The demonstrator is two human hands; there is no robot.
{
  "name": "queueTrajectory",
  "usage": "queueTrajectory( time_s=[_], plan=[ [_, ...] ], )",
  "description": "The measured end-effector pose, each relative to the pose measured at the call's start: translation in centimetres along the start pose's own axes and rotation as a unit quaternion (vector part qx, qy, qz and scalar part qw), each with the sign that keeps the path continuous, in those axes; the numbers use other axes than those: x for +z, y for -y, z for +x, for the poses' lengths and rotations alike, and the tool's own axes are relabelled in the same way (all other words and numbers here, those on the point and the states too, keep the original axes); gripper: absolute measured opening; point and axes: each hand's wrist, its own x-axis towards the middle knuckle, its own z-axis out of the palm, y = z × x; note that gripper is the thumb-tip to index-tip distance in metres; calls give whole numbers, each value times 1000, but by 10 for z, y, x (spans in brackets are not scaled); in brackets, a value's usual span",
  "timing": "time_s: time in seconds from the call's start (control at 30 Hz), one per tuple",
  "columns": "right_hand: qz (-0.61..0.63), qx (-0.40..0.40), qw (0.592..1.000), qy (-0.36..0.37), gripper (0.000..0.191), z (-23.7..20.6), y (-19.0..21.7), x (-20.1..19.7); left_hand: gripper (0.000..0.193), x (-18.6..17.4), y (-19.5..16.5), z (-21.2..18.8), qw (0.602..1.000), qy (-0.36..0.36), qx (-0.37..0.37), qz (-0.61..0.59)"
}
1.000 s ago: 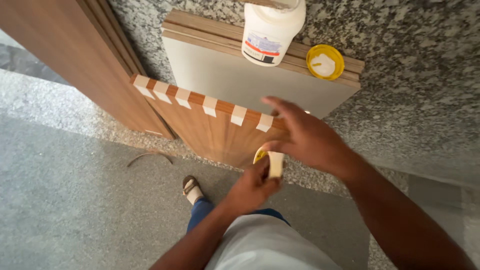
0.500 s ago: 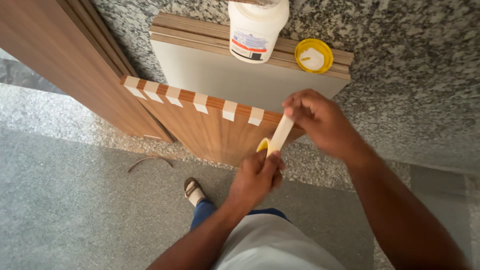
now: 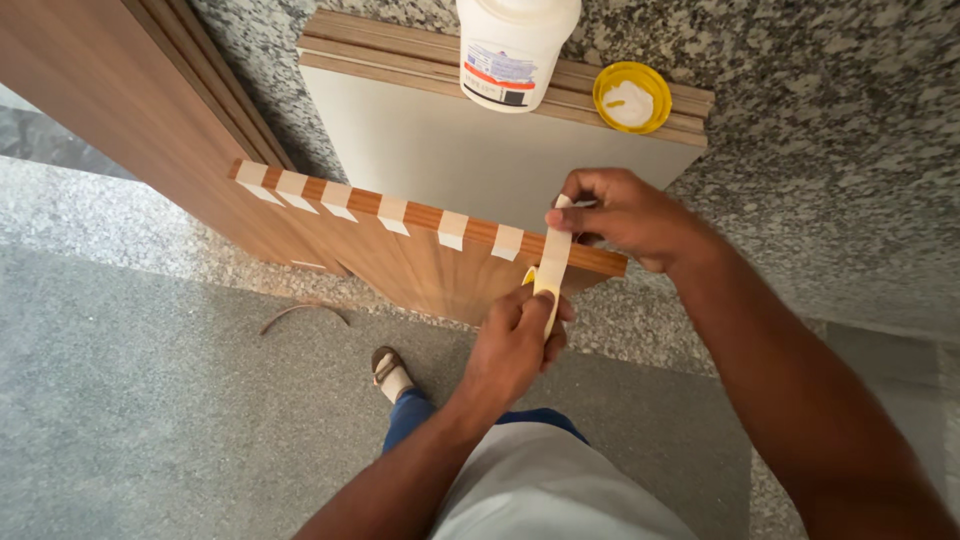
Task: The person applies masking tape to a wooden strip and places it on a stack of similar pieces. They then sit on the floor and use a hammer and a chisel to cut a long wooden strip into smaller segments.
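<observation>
Granite counter (image 3: 820,150) above speckled floor (image 3: 150,400), one glue bottle (image 3: 515,50), one yellow lid (image 3: 631,97), six tape strips on board edge (image 3: 420,213), my right hand (image 3: 625,215) and left hand (image 3: 515,345) pinching tape (image 3: 552,262) taut.

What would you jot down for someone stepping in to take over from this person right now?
Left hand grips the tape roll below the board's edge. Right hand pinches the free end of a tape strip stretched over the wood-grain board's edge. Six strips already cross that edge; the right end is bare beyond this one. A white glue bottle and its yellow cap sit on the stacked boards behind.
</observation>
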Motion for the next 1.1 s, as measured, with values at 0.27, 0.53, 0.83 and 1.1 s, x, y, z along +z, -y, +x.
queueTrajectory(
  time_s=[0.27,0.53,0.83,1.1],
  plan=[
    [186,147,949,206,53,17,-34,7,53,-3,22,23,997,-37,-60,-15],
    [39,67,995,59,59,-10,-12,23,59,-7,22,20,996,-30,-82,35],
    [-512,-77,850,-96,44,-67,34,47,56,-8,16,31,996,-14,-84,2],
    [-492,-233,821,-174,45,-56,17,54,47,-12,35,41,989,-18,-143,-41]
  ],
)
